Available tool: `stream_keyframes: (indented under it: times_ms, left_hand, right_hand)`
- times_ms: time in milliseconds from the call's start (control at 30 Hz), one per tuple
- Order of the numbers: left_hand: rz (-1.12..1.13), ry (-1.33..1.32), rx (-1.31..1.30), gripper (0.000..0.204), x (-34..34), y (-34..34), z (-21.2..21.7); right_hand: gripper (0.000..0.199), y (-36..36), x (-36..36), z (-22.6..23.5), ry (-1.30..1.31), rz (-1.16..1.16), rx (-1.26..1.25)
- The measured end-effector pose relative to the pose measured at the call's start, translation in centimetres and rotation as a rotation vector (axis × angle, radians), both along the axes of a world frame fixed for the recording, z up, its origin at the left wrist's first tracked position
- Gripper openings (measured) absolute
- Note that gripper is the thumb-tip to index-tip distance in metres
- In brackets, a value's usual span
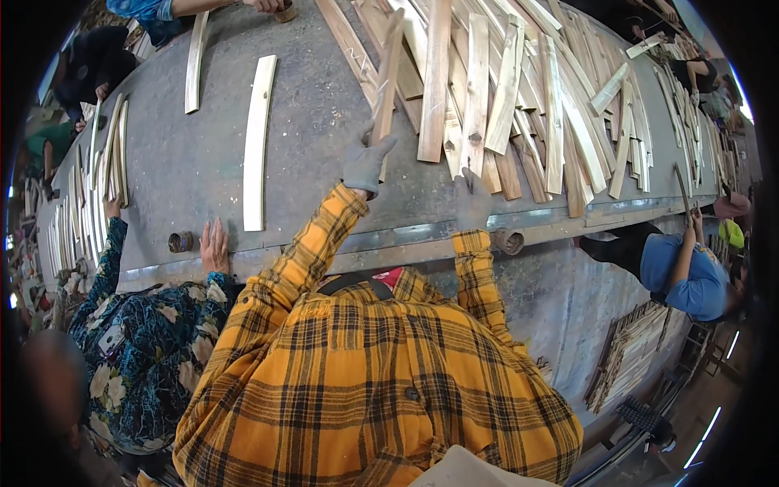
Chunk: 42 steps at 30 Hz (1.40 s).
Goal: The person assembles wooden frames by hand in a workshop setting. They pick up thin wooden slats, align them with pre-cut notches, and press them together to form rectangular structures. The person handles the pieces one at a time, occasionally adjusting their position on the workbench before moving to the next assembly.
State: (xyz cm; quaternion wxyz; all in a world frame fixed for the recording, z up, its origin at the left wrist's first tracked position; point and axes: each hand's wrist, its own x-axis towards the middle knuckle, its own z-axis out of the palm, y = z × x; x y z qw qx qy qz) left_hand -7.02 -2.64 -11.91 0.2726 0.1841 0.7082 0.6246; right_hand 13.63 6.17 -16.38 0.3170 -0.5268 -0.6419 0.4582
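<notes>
My left hand (367,162), in a grey glove, grips the lower end of a brown wooden strip (388,77) that rises tilted above the grey metal table (316,130). To its right, my right hand (473,201), also in a grey glove, lies on the table at the near ends of a big pile of pale and brown wooden slats (519,97). Its fingers touch the end of one slat and do not clearly hold anything. My yellow plaid sleeves reach up from the lower edge.
A single pale slat (258,138) lies left of my hands, another (195,61) farther back. A co-worker's hand (215,246) rests on the table edge beside a small brown cylinder (180,241). A second cylinder (510,240) sits by my right wrist. A person in blue (686,272) stands at right.
</notes>
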Motion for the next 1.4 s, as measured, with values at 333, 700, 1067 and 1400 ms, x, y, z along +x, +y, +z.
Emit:
stream_keyframes:
  times_ms: [333,700,1067,1400]
  left_hand:
    - [0.061,0.728,-0.382,0.067,-7.9,0.6,2.3]
    - [0.272,0.827,-1.115,0.071,-9.1,-19.8,-4.4]
    - [0.168,0.454,-0.724,0.056,-7.6,-18.7,-1.8]
    - [0.107,0.406,-0.353,0.057,-1.0,-11.6,5.0]
  right_hand:
    - [0.087,2.1,-8.9,3.1,-0.952,0.213,0.159]
    - [0.033,6.6,-2.6,-0.4,0.579,0.315,-0.795]
    - [0.026,4.4,0.0,0.6,0.816,0.369,-0.818]
    - [0.033,12.3,-1.4,8.4,-0.195,-0.122,0.227]
